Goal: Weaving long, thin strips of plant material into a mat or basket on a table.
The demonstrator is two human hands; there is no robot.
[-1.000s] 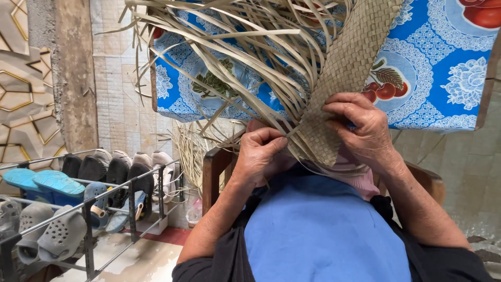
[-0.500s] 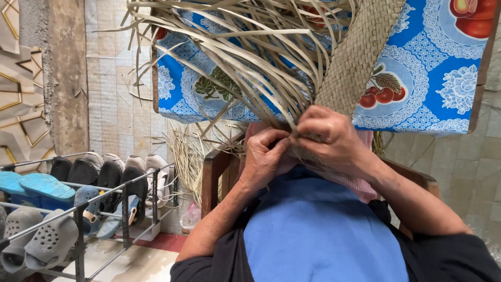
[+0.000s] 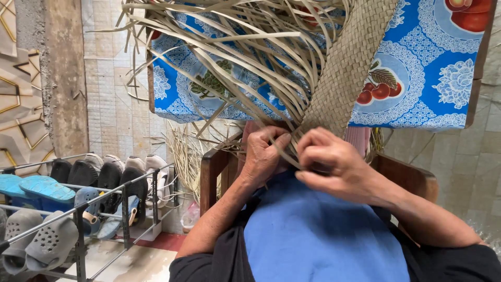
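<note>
— Where's the woven band (image 3: 348, 68)?
— Running toward one o'clock from both hands.
— The fingers?
— Left hand (image 3: 264, 155) and right hand (image 3: 334, 164) pinch loose straw strips (image 3: 245, 57) at its lower end.

At frame centre, the left hand (image 3: 266, 156) and right hand (image 3: 334, 164) pinch loose dry strips (image 3: 235, 62) below a woven band (image 3: 349, 68). A shoe rack (image 3: 78, 209) stands lower left.

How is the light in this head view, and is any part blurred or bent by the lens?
Head view: soft, even daylight with no hard shadows or glare; the left hand, right hand and woven strip are sharp; the loose leaf strands are clear; the wall and shoe rack lean at the left edge from wide-lens distortion.
</note>
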